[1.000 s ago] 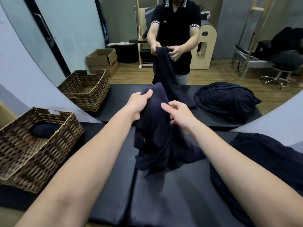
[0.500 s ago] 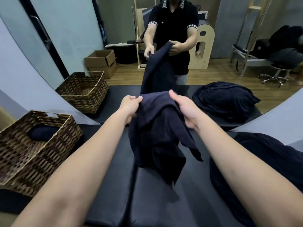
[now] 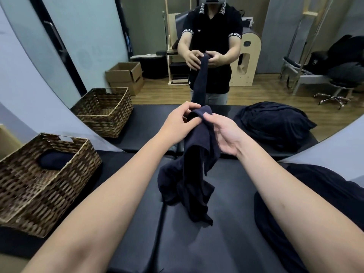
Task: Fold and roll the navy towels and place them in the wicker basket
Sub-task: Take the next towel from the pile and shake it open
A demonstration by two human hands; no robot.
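Towel (image 3: 194,170) time. I hold one navy towel up in front of me w/ both hands. My left hand (image 3: 180,120) pinches the top edge, thumb and fingers curled on the cloth. My right hand (image 3: 224,133) is just beside it. Its thumb presses the same top edge, and the other fingers are loose and mostly straight under the cloth. So left grip is tight on the towel, right grip is a light pinch.

Most of the towel hangs down in a bunch. Its bottom end rests in a heap on the black worktop (image 3: 216,249). It is not flat yet and not folded.

I think I am at the start of the fold step: finding the corners. Next I prob need to slide my hands apart along the top edge till the towel opens wide, then lay it flat on the worktop, fold, and roll.

Wicker basket (image 3: 39,184) sits on my left, well apart from the towel. One rolled towel (image 3: 55,161) is inside already. More navy towels (image 3: 315,203) lie in a pile on my right, so lots left to do.

Big mirror (image 3: 98,46) ahead shows me, a basket and a towel pile again.
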